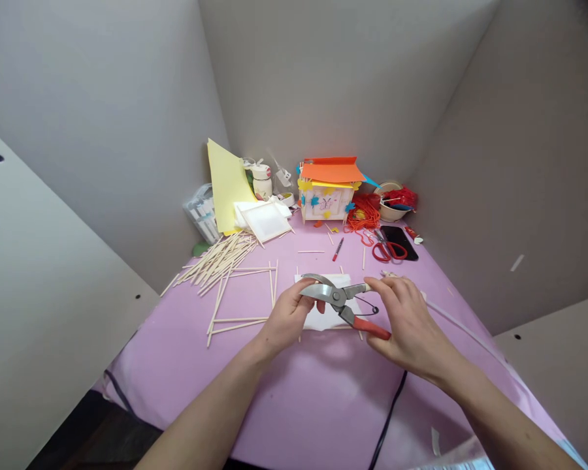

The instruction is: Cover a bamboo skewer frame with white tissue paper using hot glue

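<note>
Held above the white paper (322, 321), the pruning shears (336, 297) run crosswise, left to right, spread handles gripped by the right hand (408, 320), blade tips at the curled left hand (288, 313), whose own hold cannot be determined.

The lilac-covered bench (294, 405) carries an open stick frame (242, 320) just left of the left grip (289, 313), with a heap of sticks (220, 264) farther off. Beyond the right grip (406, 318) lie scissors (388, 245) overlapping a phone (400, 234); a red pen (338, 249) lies beyond both grips.
</note>
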